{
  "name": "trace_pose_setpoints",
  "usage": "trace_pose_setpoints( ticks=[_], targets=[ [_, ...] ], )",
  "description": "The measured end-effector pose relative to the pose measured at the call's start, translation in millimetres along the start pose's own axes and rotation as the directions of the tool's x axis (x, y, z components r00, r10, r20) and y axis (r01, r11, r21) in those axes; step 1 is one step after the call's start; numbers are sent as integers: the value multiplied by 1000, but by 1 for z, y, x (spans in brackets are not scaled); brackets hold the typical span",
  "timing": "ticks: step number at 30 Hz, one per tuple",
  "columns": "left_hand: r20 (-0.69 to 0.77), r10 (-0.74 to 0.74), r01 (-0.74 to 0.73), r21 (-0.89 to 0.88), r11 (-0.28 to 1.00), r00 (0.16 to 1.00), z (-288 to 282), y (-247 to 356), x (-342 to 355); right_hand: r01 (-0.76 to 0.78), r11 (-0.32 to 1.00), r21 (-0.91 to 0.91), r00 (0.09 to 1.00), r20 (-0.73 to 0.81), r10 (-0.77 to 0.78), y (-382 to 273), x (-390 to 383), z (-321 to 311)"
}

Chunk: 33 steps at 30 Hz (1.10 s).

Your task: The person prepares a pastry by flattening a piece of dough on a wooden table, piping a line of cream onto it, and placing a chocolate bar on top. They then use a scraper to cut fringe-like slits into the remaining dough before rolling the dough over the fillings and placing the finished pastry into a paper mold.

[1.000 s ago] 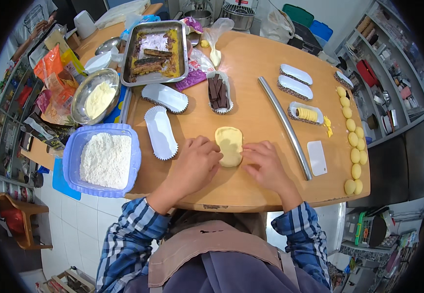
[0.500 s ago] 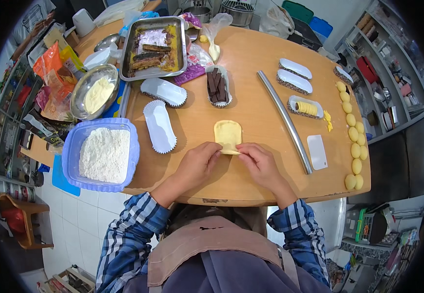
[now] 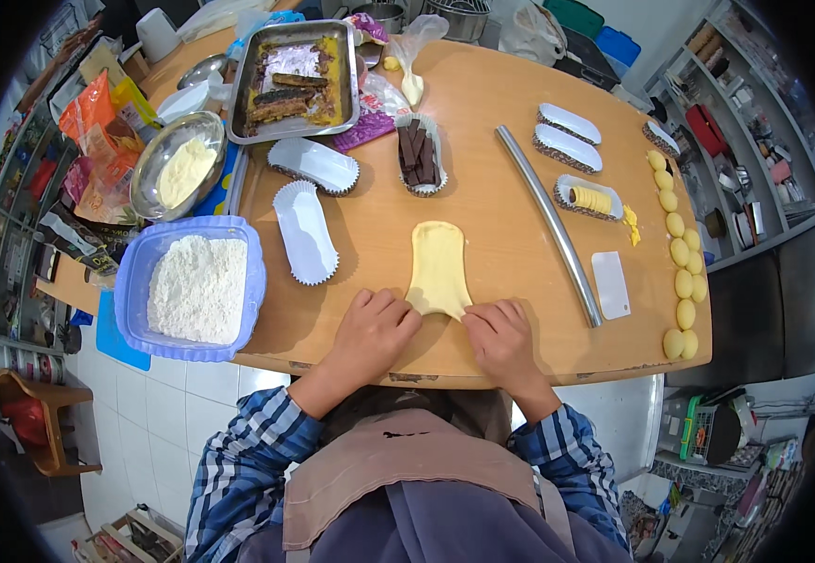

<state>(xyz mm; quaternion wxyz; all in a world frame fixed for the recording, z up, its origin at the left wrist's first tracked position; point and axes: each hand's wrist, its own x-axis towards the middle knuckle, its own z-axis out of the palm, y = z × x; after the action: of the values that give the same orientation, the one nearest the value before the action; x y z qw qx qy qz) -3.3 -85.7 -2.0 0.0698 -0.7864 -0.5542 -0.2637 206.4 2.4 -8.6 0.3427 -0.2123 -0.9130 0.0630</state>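
Observation:
A flat piece of pale yellow dough (image 3: 437, 263) lies mid-table, stretched into a long shape with two pulled-out lower corners. My left hand (image 3: 375, 333) pinches its lower left corner, and my right hand (image 3: 497, 342) pinches the lower right one, both fingers closed on it. A steel rolling pin (image 3: 548, 225) lies to the right, beside a white scraper (image 3: 611, 284). Above the dough stands a fluted paper mould with dark chocolate bars (image 3: 419, 155); an empty paper mould (image 3: 304, 235) lies to its lower left. A blue tub of flour (image 3: 197, 289) sits on the left.
A steel tray (image 3: 293, 84) and a steel bowl with pale cream (image 3: 176, 174) stand at back left among bags. A piping bag (image 3: 415, 66) lies at the back. Several dough balls (image 3: 684, 281) line the right edge, near more paper moulds (image 3: 567, 150). Shelves (image 3: 736, 150) flank the table.
Both hands have moved down toward me and now grip the dough's lower corners, which are drawn out; the dough is longer than before.

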Motion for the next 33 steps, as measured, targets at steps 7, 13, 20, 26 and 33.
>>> trace_pose_setpoints(
  ticks=[7,13,20,26,33],
  targets=[
    [6,-49,49,20,999,999,2,4,4,-24,1000,0,1000,5,24,-4,4,0],
    [-77,-78,69,-109,992,994,-2,5,21,-188,962,199,981,-8,193,-2,6,4],
    [-15,-110,101,-290,952,994,4,2,24,-503,683,530,859,217,464,0,3,4],
    [-30,-106,103,-97,990,994,14,3,28,-289,907,306,956,40,291,-1,20,11],
    [-51,-6,3,-67,998,999,4,13,5,-123,979,160,992,38,119,-8,5,3]
  ],
)
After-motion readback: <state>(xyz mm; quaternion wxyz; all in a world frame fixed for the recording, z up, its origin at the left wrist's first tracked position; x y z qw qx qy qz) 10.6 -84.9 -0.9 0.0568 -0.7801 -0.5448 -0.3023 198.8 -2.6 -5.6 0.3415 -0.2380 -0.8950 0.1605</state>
